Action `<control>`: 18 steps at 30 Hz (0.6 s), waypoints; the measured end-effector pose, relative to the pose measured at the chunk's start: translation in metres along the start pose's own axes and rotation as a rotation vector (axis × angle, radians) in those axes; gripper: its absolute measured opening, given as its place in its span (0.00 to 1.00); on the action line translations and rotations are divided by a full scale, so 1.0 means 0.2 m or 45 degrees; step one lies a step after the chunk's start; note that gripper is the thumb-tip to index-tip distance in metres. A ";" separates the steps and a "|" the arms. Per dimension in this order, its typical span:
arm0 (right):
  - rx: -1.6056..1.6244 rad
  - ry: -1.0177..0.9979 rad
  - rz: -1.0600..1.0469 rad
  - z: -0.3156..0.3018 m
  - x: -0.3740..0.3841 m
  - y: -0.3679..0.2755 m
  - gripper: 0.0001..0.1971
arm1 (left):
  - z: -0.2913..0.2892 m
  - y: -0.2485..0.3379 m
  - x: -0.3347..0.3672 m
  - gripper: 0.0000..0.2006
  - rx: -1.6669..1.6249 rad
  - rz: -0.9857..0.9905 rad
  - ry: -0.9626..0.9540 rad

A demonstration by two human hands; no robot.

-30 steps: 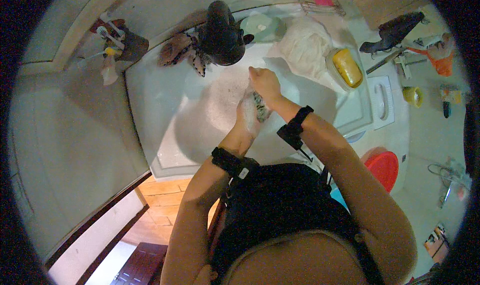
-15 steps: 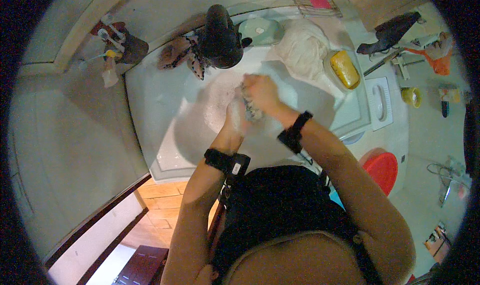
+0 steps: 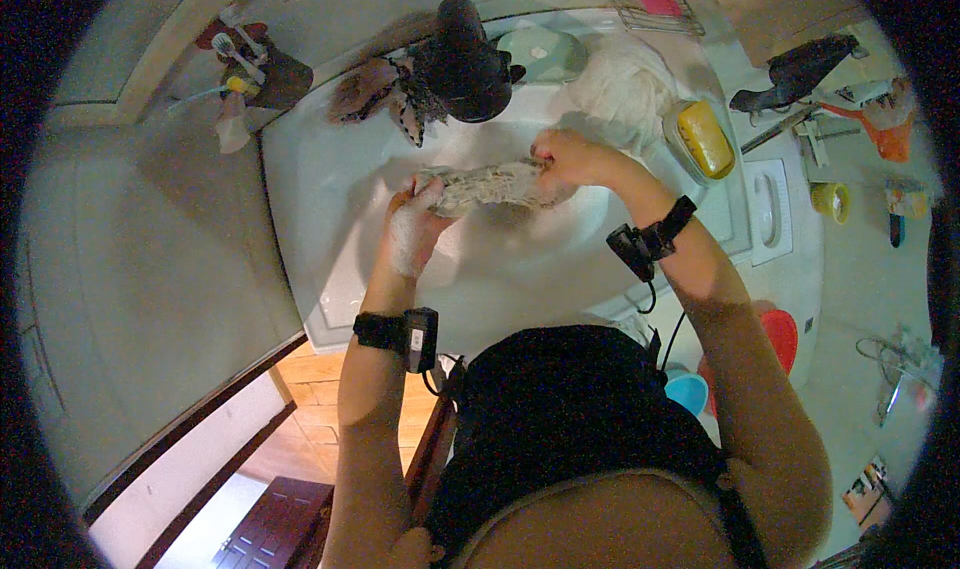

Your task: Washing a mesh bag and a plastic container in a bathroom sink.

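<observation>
A wet, grey-and-white patterned cloth (image 3: 490,189) is stretched sideways between my hands above the white washbasin (image 3: 480,294). My left hand (image 3: 415,231), with suds on its skin, grips the cloth's left end. At the other end, my right hand (image 3: 575,164) is closed round the bunched fabric. The cloth is crumpled and hangs in folds; its full shape cannot be made out. Behind it stands a black tap (image 3: 465,74), and a patterned cloth (image 3: 385,94) lies to the left of the tap.
On the basin's back right are a pale green lidded object (image 3: 545,54), a bunched white cloth (image 3: 622,81) and a yellow soap bar (image 3: 705,141) in a dish. A dark cup (image 3: 285,81) holds toothbrushes at left. Red (image 3: 778,344) and blue (image 3: 687,394) tubs stand low at right.
My hands have moved apart from being pressed together, left hand leftward and right hand rightward. The cloth, earlier bunched between them, is now drawn out lengthwise. The view has shifted slightly.
</observation>
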State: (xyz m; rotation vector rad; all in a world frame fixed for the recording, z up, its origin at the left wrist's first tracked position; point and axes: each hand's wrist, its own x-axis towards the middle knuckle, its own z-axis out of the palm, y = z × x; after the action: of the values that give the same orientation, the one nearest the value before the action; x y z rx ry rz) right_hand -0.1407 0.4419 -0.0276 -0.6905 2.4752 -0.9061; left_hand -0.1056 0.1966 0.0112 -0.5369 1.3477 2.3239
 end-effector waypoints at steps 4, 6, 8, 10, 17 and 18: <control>0.093 -0.279 0.337 0.01 0.02 0.05 0.23 | -0.11 0.00 0.03 0.10 -0.128 0.172 0.004; 0.162 -0.282 0.331 0.02 0.00 0.06 0.23 | -0.13 0.00 0.01 0.07 -0.171 0.126 0.158; 0.228 -0.284 0.313 0.04 -0.03 0.08 0.24 | -0.24 0.02 0.04 0.06 -0.199 0.125 0.167; 0.497 -0.262 0.248 0.07 -0.07 0.13 0.26 | -0.33 0.01 0.06 0.05 -0.226 0.127 0.177; 1.145 0.308 0.534 0.04 -0.09 0.04 0.20 | -0.37 -0.04 0.03 0.04 0.066 0.134 0.052; 1.467 0.458 0.401 0.05 -0.07 0.01 0.18 | -0.36 -0.05 0.03 0.05 0.012 0.027 0.004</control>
State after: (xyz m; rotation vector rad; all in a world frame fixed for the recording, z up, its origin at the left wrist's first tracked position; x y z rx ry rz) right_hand -0.1239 0.4463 -0.0327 0.2685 1.7255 -2.1098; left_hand -0.0965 0.1388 -0.0325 -0.5255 1.3716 2.3334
